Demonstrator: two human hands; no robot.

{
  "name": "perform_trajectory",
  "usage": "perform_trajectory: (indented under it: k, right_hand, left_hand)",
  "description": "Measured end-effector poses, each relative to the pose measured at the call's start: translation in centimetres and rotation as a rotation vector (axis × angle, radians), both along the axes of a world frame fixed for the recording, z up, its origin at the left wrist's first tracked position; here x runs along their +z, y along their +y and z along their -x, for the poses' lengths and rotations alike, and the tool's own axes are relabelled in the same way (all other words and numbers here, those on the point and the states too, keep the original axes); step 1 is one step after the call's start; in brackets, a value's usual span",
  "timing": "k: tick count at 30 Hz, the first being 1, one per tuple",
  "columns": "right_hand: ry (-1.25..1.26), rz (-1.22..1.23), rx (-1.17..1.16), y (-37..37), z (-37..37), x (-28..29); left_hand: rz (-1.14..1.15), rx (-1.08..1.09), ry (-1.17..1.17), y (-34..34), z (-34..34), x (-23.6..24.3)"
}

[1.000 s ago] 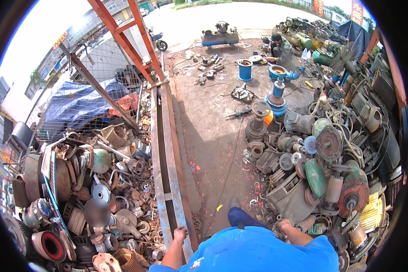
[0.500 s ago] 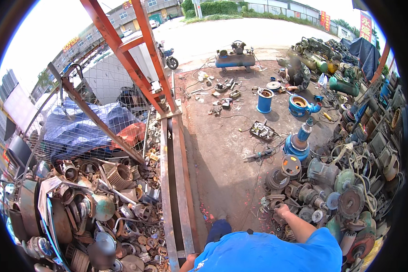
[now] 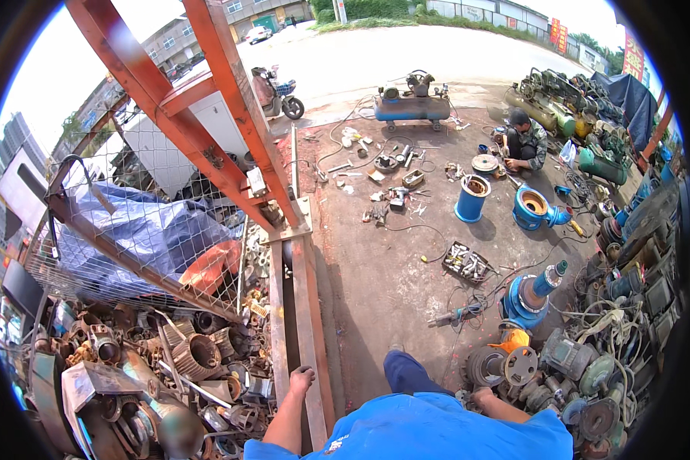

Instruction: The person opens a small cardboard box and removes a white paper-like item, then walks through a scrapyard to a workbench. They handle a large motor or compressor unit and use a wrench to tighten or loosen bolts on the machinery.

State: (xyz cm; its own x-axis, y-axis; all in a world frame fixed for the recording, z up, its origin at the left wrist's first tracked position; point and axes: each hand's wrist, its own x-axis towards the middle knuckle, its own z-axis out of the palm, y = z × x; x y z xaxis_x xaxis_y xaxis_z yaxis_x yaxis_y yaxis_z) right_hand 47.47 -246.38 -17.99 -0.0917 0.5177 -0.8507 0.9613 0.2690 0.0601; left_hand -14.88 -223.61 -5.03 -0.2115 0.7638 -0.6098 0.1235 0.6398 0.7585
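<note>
Left hand (image 3: 302,378) on steel beam (image 3: 308,307), right hand (image 3: 483,396) among motor parts (image 3: 506,366)

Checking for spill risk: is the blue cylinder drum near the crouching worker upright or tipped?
Upright. The blue drum stands on end on the concrete ground, its round open top facing up. What is inside, I cannot tell.

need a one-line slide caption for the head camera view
Person in a scrap yard, left hand resting on a rusty steel beam, right hand among grey motor parts, beside a blue pump housing.
</note>
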Motion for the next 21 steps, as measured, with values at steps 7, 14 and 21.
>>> perform_trajectory:
  k: [7,14,21]
  right_hand:
    - [0.606,-0.312,-1.351,41.7,1.6,8.4]
    - [0.762,-0.406,-1.185,69.8,2.4,14.8]
    - [0.362,-0.243,-1.548,76.3,-1.4,7.2]
  left_hand:
    - [0.414,0.011,-0.007,8.0,-3.0,-5.2]
    - [-0.002,-0.415,0.128,24.0,-2.7,-10.7]
    - [0.310,-0.473,0.227,54.4,-5.3,-13.0]
